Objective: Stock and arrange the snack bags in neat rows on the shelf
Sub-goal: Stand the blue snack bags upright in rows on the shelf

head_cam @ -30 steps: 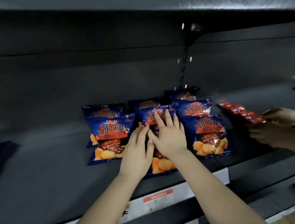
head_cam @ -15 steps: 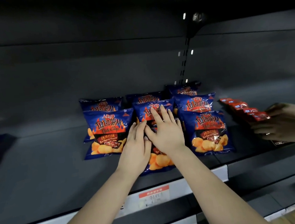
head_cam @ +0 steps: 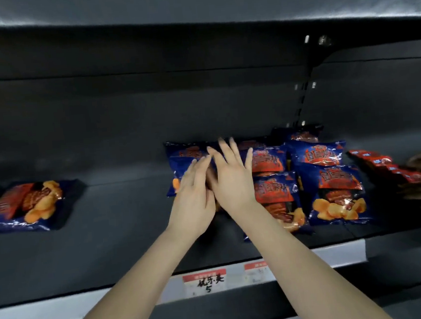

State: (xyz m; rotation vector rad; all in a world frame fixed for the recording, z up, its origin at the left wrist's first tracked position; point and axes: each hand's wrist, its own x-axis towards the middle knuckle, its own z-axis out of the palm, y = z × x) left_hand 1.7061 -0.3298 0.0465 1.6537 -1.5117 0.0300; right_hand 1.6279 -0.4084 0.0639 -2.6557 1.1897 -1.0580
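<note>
Lying well left of the hands on the shelf (head_cam: 124,233): one stray snack bag (head_cam: 27,205). Centre: left hand (head_cam: 195,198) and right hand (head_cam: 231,180), fingers straight, holding nothing, flat over a blue bag (head_cam: 179,162). Just right, neat bag rows (head_cam: 334,194). Judged light, puffy, slick, crushable; grip sealed edges.

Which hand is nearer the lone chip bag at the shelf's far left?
Left. The left hand is right of the lone chip bag, apart; the right hand lies farther right.
</note>
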